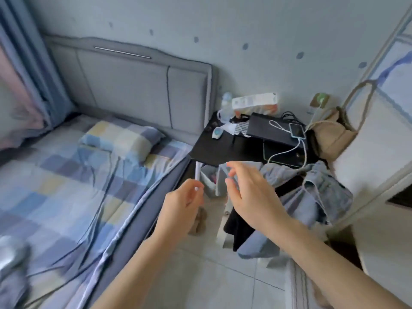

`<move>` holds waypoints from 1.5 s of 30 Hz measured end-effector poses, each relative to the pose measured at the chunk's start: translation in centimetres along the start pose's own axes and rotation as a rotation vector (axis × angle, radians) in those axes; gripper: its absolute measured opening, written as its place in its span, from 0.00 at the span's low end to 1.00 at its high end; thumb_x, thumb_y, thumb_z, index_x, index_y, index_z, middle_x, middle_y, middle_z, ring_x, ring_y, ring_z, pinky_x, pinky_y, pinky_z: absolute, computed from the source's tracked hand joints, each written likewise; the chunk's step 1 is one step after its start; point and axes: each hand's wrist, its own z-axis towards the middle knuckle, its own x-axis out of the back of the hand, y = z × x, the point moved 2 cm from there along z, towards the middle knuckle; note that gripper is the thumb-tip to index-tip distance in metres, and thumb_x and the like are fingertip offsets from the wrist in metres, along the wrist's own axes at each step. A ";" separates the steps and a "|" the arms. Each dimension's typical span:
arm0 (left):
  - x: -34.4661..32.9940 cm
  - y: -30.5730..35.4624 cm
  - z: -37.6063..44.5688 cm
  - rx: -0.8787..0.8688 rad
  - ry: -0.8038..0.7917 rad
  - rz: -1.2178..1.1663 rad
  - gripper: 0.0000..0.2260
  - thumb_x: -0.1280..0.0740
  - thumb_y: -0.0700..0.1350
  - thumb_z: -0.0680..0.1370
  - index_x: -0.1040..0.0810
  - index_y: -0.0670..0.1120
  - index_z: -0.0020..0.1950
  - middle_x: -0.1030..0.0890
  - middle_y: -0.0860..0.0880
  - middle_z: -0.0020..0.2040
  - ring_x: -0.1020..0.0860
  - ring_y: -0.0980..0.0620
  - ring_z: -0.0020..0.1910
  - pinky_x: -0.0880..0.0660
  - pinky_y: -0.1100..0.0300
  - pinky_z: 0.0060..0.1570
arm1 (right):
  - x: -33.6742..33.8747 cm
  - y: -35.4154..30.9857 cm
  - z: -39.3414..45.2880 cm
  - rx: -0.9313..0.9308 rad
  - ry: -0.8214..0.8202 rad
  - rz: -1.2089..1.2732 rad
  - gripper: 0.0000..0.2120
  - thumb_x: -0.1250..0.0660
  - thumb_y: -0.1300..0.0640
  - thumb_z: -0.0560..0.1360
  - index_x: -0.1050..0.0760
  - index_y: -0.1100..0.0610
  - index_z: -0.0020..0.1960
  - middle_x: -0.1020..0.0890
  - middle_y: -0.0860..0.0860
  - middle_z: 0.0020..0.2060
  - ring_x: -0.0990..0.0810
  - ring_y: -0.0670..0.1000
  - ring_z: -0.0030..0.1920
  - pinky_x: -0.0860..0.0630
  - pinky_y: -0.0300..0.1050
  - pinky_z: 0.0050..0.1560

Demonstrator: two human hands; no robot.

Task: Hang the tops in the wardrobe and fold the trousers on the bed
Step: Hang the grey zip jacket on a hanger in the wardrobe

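- both forearms reach in from the bottom of the frame; the left hand (pixel 186 200) sits at lower centre with its fingers loosely curled, its grip holding nothing that can be made out.
- the right hand (pixel 249 190) is just to the right of it, grip released, fingers spread and relaxed in the air, touching nothing.
- the pile of clothes (pixel 312 197) lies right of centre, just beyond the right hand: grey-blue denim over a black garment (which pieces are tops or trousers cannot be told).
- the bed (pixel 66 175) fills the left of the frame, with a checked sheet and a checked pillow (pixel 122 137) near the grey headboard.
- behind the pile, the black counter (pixel 223 150) carries a phone (pixel 296 130) on a white cable, a bottle and a carton.
- a tan bag (pixel 332 134) hangs at the right, against the white wardrobe (pixel 379 141).
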 end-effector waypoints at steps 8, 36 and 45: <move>15.6 -15.1 -11.8 0.365 0.249 0.022 0.06 0.37 0.47 0.80 0.25 0.57 0.45 0.19 0.58 0.34 0.25 0.59 0.31 0.27 0.60 0.37 | -15.1 -19.7 -0.3 0.207 -0.230 0.203 0.18 0.42 0.52 0.76 0.26 0.60 0.61 0.19 0.52 0.47 0.23 0.55 0.51 0.29 0.43 0.50; 47.6 -59.9 -32.1 1.417 0.689 -0.137 0.02 0.33 0.44 0.76 0.21 0.47 0.46 0.18 0.49 0.47 0.21 0.48 0.52 0.29 0.59 0.48 | -67.2 -59.3 1.9 0.225 -1.285 0.257 0.11 0.41 0.50 0.80 0.28 0.57 0.55 0.22 0.52 0.48 0.24 0.56 0.53 0.33 0.45 0.46; 50.1 -76.8 -28.4 1.456 0.947 -0.290 0.22 0.32 0.51 0.77 0.30 0.41 0.66 0.24 0.45 0.60 0.27 0.43 0.63 0.29 0.53 0.60 | -82.9 -62.3 -0.2 0.047 -1.379 0.325 0.17 0.41 0.51 0.78 0.36 0.56 0.32 0.25 0.54 0.34 0.29 0.54 0.38 0.37 0.46 0.39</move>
